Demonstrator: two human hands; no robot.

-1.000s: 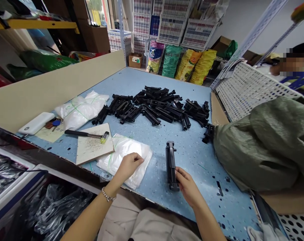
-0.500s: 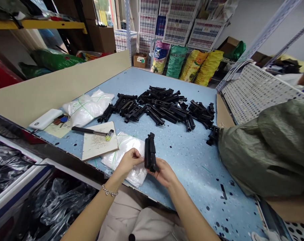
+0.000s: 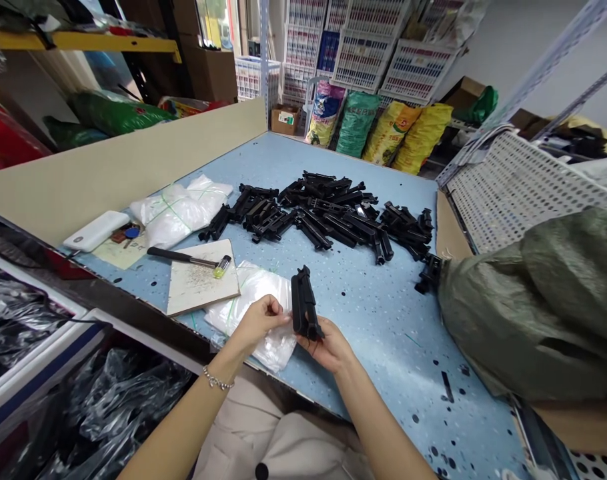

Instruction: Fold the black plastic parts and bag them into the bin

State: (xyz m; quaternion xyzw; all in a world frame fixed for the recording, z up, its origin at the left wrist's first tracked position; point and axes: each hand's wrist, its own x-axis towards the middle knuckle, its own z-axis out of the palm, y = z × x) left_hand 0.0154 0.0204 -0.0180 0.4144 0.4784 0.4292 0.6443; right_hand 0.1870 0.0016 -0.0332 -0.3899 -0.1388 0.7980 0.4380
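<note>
Right hand (image 3: 329, 347) grips one black part (image 3: 306, 303) near its lower end, fingers curled underneath, part tilted up above the near edge of the table (image 3: 378, 333). Left hand (image 3: 261, 321) has thumb and forefinger pressed together just beside the part's left side, over the white plastic bundle (image 3: 261, 283) (can't tell if any film is between the fingertips).

Progress, my read: early on with this one. Part is off the table and between the hands, nothing visibly added to it. Plenty of similar parts lie in the loose heap (image 3: 328, 212), mid-table and running toward the right edge; can't tell if those are finished or waiting. Sack (image 3: 523, 313) by the right edge, contents hidden. Black-handled tool (image 3: 169, 255) lies unused on the board (image 3: 201, 293), toward the left corner.

Versus one second ago: part was well right of the left hand; now right beside it. Heap looks the same. View has swung a bit, and the person at the right is out of frame.
</note>
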